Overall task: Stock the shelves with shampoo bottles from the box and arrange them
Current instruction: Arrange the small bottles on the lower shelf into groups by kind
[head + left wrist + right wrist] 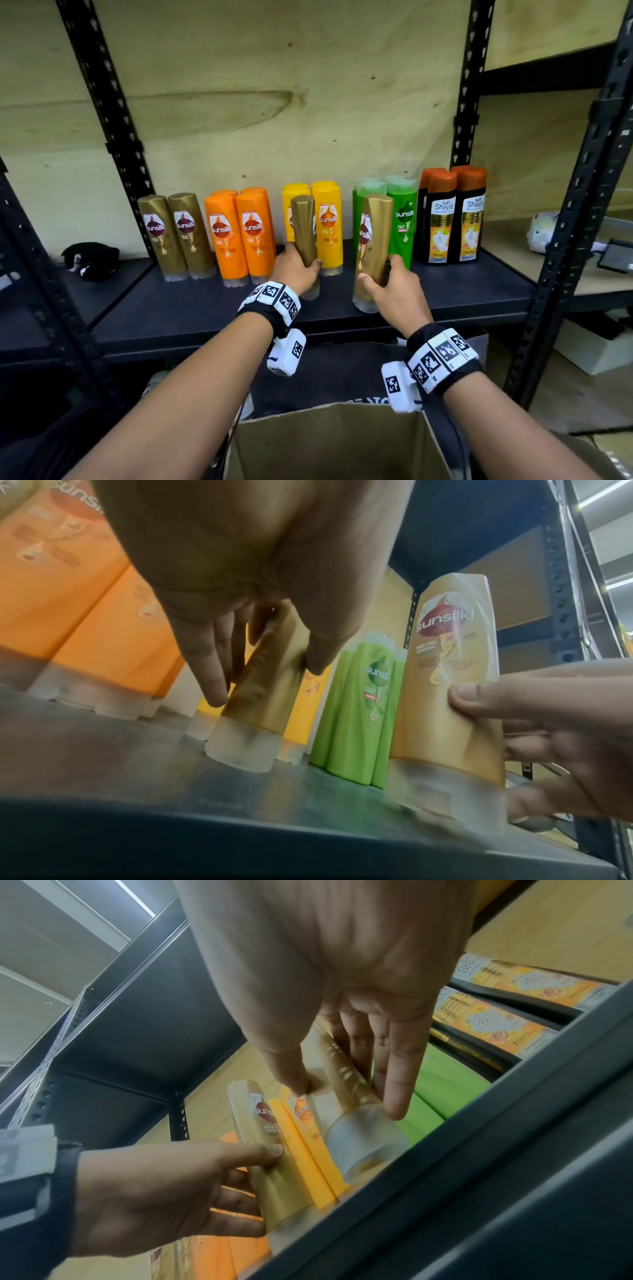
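Cardboard box (337,442) nearest, open top, below both forearms. Left hand (295,270) wraps fingers round gold bottle (305,236), edge-on, cap down on dark shelf (191,308). Right hand (394,287) grips second gold bottle (371,246), "sunsilk" label showing, cap at shelf front. Behind, back row left to right: two gold Sunsilk bottles (178,236), orange Sunsilk bottles (239,236), yellow Sunsilk bottles (329,226), green Sunsilk bottles (404,219), black "Shayla" bottles (452,219). Plywood back panel (274,102) farthest.
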